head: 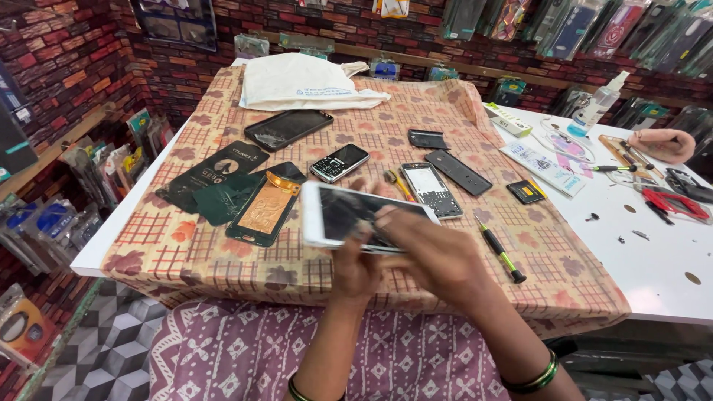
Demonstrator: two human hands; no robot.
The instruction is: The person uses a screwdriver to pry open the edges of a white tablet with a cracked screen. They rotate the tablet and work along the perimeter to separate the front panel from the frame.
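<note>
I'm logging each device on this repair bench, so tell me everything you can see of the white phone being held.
The white phone is a flat slab with a white bezel and rounded corners around a dark glass screen that catches glare. It is held above the patterned cloth, tilted, screen up, long side running left to right. The left hand grips it from below near the middle, and the right hand covers its right end, blurred. Its back and right edge are hidden.
</note>
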